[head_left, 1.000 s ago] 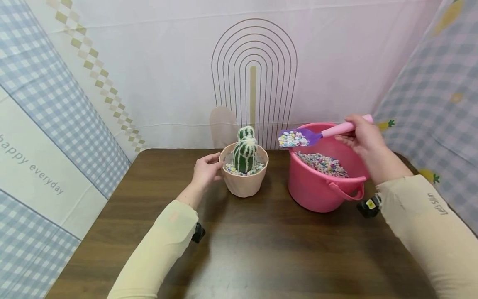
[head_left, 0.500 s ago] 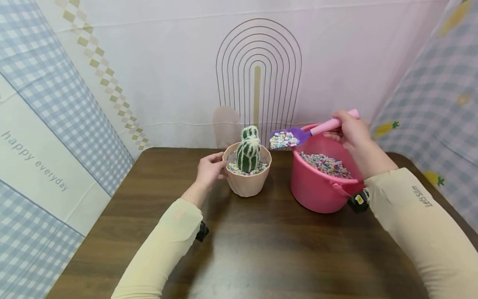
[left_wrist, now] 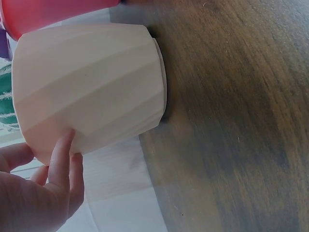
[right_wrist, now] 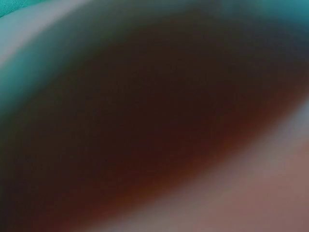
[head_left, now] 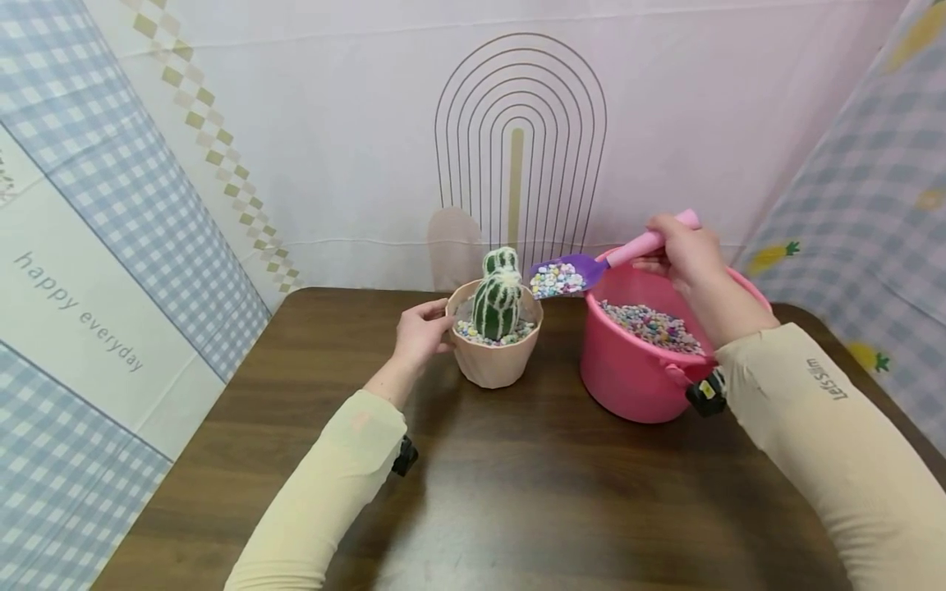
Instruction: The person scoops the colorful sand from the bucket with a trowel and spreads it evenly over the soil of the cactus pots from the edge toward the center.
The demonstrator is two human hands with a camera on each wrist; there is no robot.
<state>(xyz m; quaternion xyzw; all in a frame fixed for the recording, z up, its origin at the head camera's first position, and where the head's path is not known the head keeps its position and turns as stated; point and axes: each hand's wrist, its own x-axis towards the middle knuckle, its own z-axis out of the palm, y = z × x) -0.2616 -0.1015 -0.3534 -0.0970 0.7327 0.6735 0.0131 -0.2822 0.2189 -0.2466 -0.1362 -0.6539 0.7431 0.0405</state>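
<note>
My left hand (head_left: 423, 335) holds the rim of a beige flower pot (left_wrist: 91, 82), thumb at the rim and fingers against the outer wall. In the pot a green cactus (head_left: 497, 308) with white woolly ribs stands among colored pebbles. My right hand (head_left: 691, 258) grips the pink handle of a purple toy shovel (head_left: 594, 269). Pale multicolored pebbles (head_left: 556, 281) lie on its blade, which is beside the pot's right rim, near rim height. Blur fills the right wrist view.
A pink bucket (head_left: 628, 377) partly filled with colored pebbles (head_left: 654, 327) stands right of the pot, under my right forearm. Both stand on a dark wooden table (head_left: 517, 492). Patterned cloths hang behind and at the sides.
My right hand has carried the loaded shovel left from over the bucket toward the pot, its blade now close to the rim. My left hand stays on the pot.
</note>
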